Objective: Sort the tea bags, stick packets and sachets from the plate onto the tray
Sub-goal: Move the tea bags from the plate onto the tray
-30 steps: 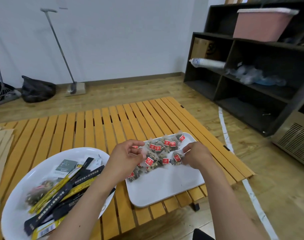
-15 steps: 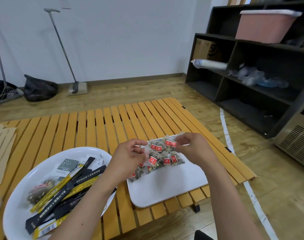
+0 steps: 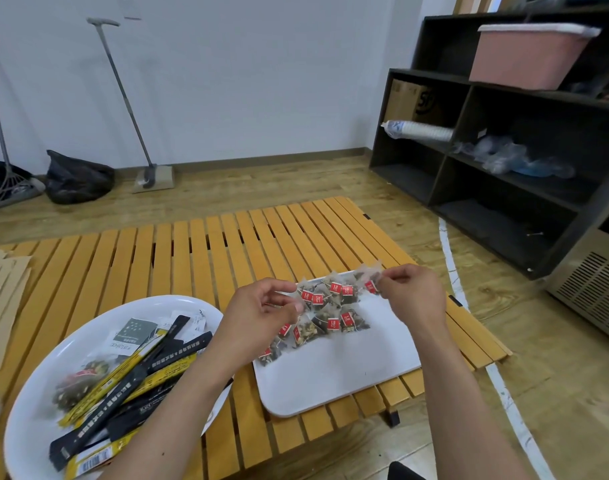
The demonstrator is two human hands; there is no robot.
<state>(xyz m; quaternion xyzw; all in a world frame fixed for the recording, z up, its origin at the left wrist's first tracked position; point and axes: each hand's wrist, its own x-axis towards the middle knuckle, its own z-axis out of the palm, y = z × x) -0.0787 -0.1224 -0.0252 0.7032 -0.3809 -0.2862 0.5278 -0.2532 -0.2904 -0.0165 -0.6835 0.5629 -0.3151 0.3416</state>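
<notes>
Tea bags (image 3: 334,303): translucent pyramids, red tags, clustered on white tray (image 3: 330,382) | left hand (image 3: 261,313): pinching one bag | right hand (image 3: 413,292): pinching another bag's corner

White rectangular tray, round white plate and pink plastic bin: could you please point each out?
White rectangular tray (image 3: 334,379): head view, bare near surface.
Round white plate (image 3: 98,322): head view, far rim.
Pink plastic bin (image 3: 524,60): head view, front wall.

The worktop (image 3: 199,251) is slatted in orange-yellow wood with dark gaps. The tray (image 3: 334,375) and plate (image 3: 36,407) are plain white. The tea bags (image 3: 330,306) are translucent mesh over dark leaf, each with a red tag. The stick packets (image 3: 129,379) are black or yellow with printed lettering; one sachet (image 3: 135,332) is grey-green with white dots.
</notes>
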